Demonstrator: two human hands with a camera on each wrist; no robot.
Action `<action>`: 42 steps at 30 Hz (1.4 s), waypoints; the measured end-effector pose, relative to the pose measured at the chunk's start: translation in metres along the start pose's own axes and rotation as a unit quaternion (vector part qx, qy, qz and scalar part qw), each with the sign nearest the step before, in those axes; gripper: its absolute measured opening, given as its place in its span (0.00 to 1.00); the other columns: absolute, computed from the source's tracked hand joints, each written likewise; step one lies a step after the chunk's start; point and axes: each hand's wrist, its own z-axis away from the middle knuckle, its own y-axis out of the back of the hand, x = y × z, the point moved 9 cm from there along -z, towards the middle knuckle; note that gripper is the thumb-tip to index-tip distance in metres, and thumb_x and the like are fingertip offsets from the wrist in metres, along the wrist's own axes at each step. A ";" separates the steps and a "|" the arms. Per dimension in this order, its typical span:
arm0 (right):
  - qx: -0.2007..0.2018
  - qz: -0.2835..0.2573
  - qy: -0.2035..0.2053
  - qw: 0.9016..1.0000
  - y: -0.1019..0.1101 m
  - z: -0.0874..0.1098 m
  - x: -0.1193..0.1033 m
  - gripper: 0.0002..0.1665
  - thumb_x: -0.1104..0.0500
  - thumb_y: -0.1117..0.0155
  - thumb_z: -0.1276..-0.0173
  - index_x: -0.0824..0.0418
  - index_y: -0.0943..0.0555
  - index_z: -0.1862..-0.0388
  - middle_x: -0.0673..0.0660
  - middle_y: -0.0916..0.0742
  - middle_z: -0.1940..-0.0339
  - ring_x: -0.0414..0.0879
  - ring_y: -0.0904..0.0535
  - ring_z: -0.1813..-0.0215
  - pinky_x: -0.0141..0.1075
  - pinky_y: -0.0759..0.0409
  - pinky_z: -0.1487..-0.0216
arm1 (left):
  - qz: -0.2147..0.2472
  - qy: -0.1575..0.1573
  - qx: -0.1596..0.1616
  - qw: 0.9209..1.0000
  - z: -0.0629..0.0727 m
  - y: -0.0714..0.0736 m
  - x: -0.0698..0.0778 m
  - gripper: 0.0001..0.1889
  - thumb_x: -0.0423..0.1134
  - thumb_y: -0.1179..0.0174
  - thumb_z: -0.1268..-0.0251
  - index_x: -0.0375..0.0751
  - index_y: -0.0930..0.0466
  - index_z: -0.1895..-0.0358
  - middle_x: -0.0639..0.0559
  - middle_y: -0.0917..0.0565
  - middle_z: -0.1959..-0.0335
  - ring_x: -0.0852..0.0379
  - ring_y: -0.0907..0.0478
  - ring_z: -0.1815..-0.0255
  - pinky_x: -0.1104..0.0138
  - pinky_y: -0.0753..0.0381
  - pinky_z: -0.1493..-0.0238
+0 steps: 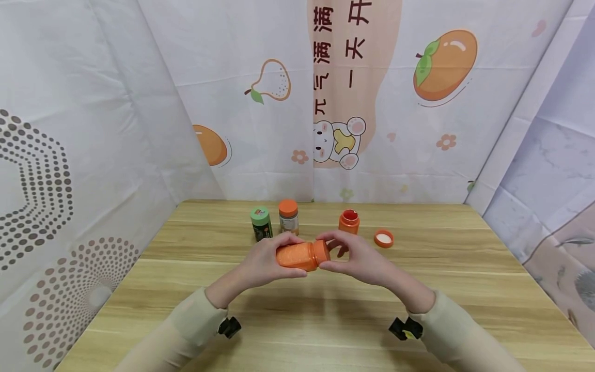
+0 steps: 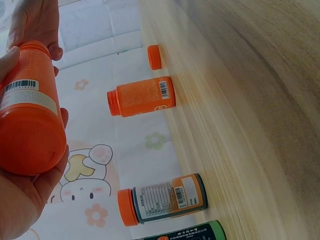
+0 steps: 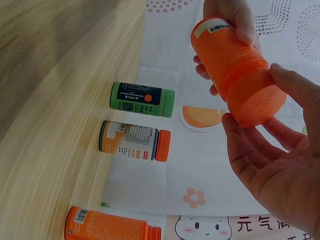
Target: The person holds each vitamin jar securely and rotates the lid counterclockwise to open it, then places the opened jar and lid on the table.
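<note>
An orange bottle (image 1: 295,256) is held sideways above the table, its cap end toward the right. My left hand (image 1: 269,261) grips the bottle's body, with the thumb along the near side. The fingers and thumb of my right hand (image 1: 358,258) pinch the orange cap (image 3: 257,97), which sits on the bottle's neck. In the left wrist view the barcode label and rounded base of the held bottle (image 2: 30,125) face the camera. Behind the hands stands a second orange bottle (image 1: 349,222), uncapped, with a loose orange cap (image 1: 384,238) lying to its right, its pale inside facing up.
A green-capped dark bottle (image 1: 261,224) and a clear bottle with an orange lid (image 1: 288,217) stand at the back left of the wooden table (image 1: 465,268). A printed white curtain (image 1: 269,139) hangs behind the table's far edge.
</note>
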 end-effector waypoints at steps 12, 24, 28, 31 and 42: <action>0.013 0.007 0.033 0.999 0.005 0.002 -0.005 0.29 0.56 0.25 0.41 0.55 0.24 0.42 0.48 0.18 0.50 0.44 0.20 0.51 0.39 0.22 0.55 | 0.016 0.002 0.004 1.000 0.001 0.002 -0.001 0.28 0.49 0.23 0.52 0.50 0.22 0.46 0.59 0.18 0.55 0.60 0.23 0.62 0.64 0.20 0.62; 0.030 0.019 0.022 0.999 0.017 0.008 -0.001 0.31 0.57 0.24 0.43 0.58 0.23 0.41 0.48 0.17 0.50 0.45 0.20 0.51 0.42 0.22 0.54 | 0.021 0.011 0.007 1.000 0.000 0.003 -0.005 0.28 0.49 0.23 0.52 0.50 0.22 0.47 0.59 0.18 0.54 0.60 0.23 0.61 0.63 0.20 0.61; 0.032 0.023 0.014 0.999 0.020 0.010 0.003 0.31 0.57 0.25 0.42 0.59 0.23 0.40 0.49 0.17 0.51 0.45 0.20 0.51 0.41 0.21 0.53 | 0.027 0.010 0.007 1.000 -0.001 0.002 -0.006 0.28 0.50 0.24 0.52 0.51 0.22 0.47 0.60 0.18 0.55 0.60 0.23 0.62 0.63 0.20 0.61; 0.038 0.029 0.010 0.999 0.023 0.012 0.005 0.31 0.57 0.24 0.42 0.58 0.23 0.40 0.49 0.16 0.53 0.45 0.20 0.52 0.41 0.21 0.53 | 0.029 0.010 0.008 0.999 -0.002 0.002 -0.006 0.28 0.50 0.23 0.52 0.51 0.22 0.47 0.60 0.18 0.56 0.60 0.23 0.62 0.62 0.21 0.61; 0.053 0.045 -0.001 0.998 0.035 0.018 0.016 0.31 0.58 0.24 0.43 0.57 0.23 0.40 0.49 0.16 0.55 0.45 0.20 0.52 0.42 0.20 0.55 | 0.031 0.019 0.013 0.999 -0.009 0.001 -0.007 0.28 0.51 0.24 0.52 0.52 0.23 0.47 0.61 0.18 0.56 0.59 0.23 0.62 0.62 0.21 0.62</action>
